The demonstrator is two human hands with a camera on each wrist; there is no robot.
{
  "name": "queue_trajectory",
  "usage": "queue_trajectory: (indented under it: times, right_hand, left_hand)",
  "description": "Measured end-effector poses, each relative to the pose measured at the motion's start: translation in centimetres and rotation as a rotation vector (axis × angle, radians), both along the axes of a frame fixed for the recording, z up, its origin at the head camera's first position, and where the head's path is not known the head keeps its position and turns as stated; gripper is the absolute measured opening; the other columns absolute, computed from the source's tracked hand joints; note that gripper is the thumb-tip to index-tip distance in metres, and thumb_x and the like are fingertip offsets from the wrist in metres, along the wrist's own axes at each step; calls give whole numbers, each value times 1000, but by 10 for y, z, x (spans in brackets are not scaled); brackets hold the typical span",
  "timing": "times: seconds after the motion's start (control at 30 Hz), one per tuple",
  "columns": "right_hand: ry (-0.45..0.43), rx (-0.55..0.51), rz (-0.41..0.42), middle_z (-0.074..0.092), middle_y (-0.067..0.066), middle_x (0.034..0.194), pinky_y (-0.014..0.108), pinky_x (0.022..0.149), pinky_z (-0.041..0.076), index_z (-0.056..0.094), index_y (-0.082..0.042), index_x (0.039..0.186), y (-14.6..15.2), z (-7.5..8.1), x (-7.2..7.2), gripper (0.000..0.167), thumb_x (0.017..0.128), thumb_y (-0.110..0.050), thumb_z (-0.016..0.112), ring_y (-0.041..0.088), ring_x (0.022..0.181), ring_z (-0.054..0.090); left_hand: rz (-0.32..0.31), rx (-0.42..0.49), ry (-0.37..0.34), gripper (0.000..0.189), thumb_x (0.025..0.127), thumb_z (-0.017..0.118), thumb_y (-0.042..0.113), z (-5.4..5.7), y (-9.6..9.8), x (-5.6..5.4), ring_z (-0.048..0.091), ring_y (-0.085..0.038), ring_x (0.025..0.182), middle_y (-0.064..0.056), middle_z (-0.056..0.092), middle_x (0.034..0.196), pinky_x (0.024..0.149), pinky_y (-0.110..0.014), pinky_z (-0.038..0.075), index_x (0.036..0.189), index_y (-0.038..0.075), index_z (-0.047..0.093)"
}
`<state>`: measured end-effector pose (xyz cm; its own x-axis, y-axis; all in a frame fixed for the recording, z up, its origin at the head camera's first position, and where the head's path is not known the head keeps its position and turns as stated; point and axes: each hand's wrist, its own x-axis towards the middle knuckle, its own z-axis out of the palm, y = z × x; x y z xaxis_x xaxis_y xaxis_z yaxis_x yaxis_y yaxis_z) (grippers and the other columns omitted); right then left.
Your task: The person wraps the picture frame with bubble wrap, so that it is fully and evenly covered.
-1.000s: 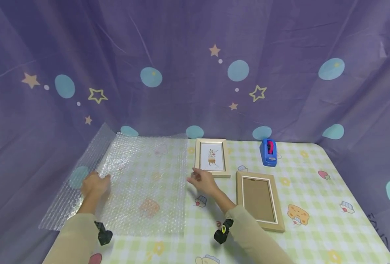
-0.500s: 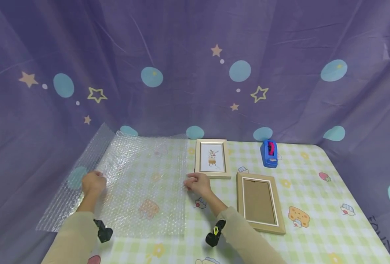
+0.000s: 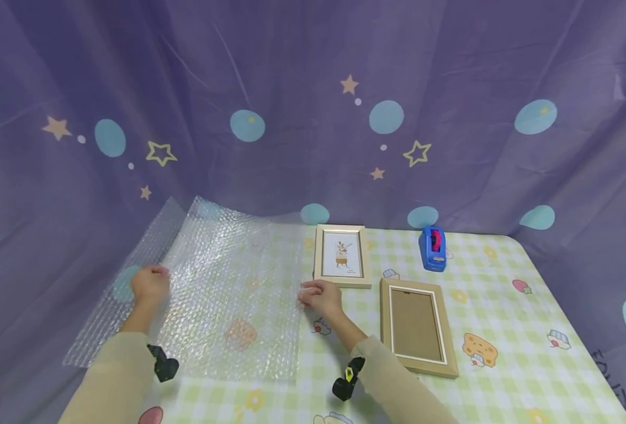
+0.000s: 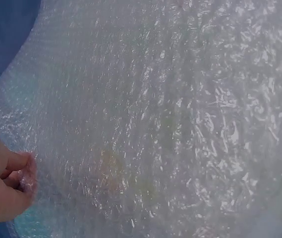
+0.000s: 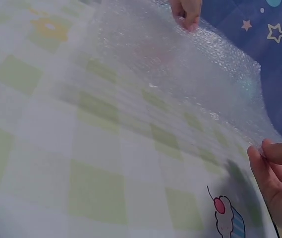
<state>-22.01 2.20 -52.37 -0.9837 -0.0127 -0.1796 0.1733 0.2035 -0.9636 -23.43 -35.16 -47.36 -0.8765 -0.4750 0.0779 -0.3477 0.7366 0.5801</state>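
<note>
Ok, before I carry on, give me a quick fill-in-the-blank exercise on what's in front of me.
1. In the head view, the right hand pinches the bubble wrap at its ____ edge.
2. The tape dispenser has a ____ body and a pink tape roll.
3. The frame with the printed picture lies ____ from the person than the frame with the plain brown panel.
4. The tablecloth has white and ____ checks.

Missing words: right; blue; farther; green.
</note>
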Motion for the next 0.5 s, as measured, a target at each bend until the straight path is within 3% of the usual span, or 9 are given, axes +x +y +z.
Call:
queue_trajectory:
  times: [0.2,0.5]
  right_hand:
    - [-58,-82,12,75,16,85,24,65,61,69,5,105,6,0,4,30,78,-5,77,10,64,71]
    - [-213,-152,44,75,15,92,25,68,61,68,6,107,10,8,16,30,81,-7,74,6,63,69]
  left_hand:
    - [-37,24,-13,26,91,51,9,10,1,-5,58,-48,96,-33,63,104,81,-52,49,102,-11,62]
    - [-86,-18,52,23,86,58,9,21,2,-13,62,-45,88,-30,67,96,77,-47,49,95,-12,65]
